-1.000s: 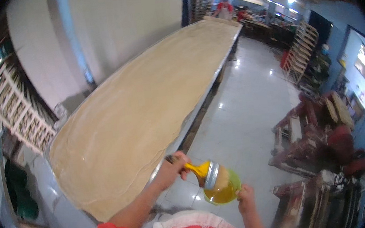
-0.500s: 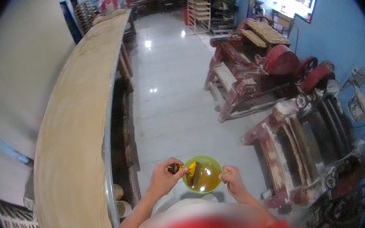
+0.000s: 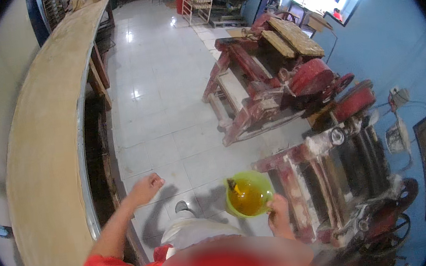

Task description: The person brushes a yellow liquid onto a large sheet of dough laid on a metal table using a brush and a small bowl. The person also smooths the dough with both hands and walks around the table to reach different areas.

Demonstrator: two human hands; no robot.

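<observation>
My right hand (image 3: 279, 212) grips the rim or handle of a lime-green bowl (image 3: 267, 180) at its right side, holding it above the floor. Amber liquid, looking like oil, lies in the bowl. A brush (image 3: 235, 186) with dark and yellow parts leans inside against its left wall, its lower end in the liquid. Away to the left, my left hand (image 3: 147, 188) hangs with fingers curled in and nothing visible in them. It is near the edge of a long table covered by a thin pale sheet of dough (image 3: 45, 136).
Red, flour-dusted machines with rollers (image 3: 328, 172) and a flywheel machine (image 3: 270, 82) stand along the right. A rack of trays (image 3: 199, 0) is at the back. White tiled floor (image 3: 154, 124) runs between table and machines; my shoe (image 3: 181, 206) shows below.
My left hand has let go of the brush, now resting in the bowl, and moved left. The bowl has shifted right with my right hand. The view has turned toward the machines.
</observation>
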